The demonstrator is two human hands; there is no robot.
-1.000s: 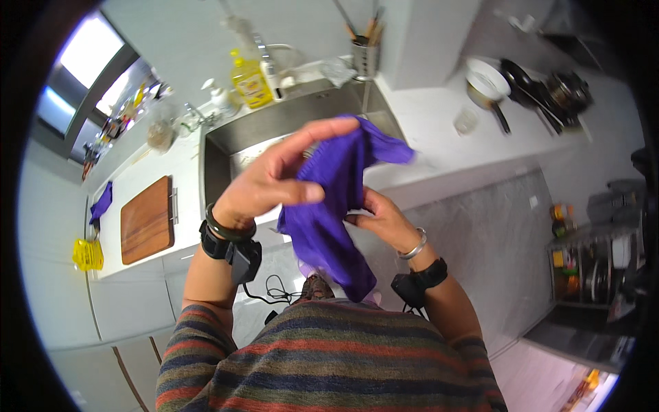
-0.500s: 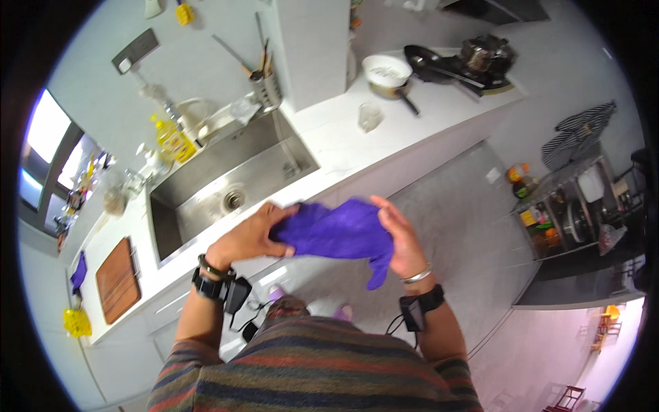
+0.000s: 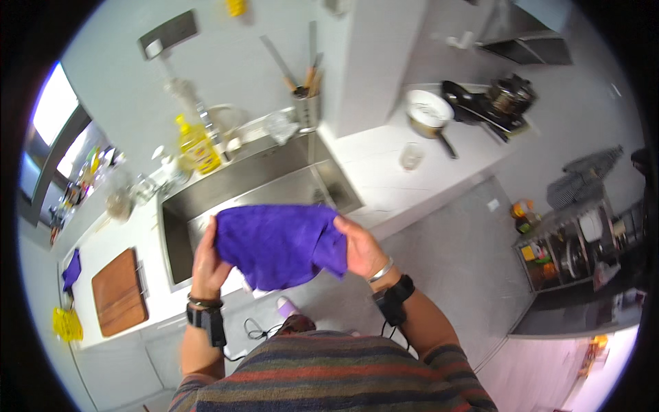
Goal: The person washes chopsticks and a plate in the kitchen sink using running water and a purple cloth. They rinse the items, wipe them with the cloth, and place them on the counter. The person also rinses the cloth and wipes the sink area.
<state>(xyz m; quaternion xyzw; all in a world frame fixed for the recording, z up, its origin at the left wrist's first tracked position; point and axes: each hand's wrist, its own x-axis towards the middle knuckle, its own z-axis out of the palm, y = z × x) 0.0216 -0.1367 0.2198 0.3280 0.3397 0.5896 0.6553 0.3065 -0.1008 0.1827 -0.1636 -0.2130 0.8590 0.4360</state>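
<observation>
- While only the head view is on hand, it shows one purple cloth point(image 3: 278, 244) stretched between two hands in front of the chest, over the near edge of the steel sink point(image 3: 240, 189).
- Left hand point(image 3: 208, 264) is closed on the cloth's left edge; right hand point(image 3: 362, 248) is closed on its right edge — fingers pinch the fabric on both sides.
- Cloth's long axis runs left to right, hand to hand; a loose flap hangs down toward the body. Neither hand is nearer — both hold it.
- Count: one wooden cutting board point(image 3: 119, 292) left on the counter, one yellow bottle point(image 3: 197, 145) behind the sink, one utensil holder point(image 3: 308, 110), one white pan point(image 3: 427, 113), one glass point(image 3: 410, 156).
</observation>
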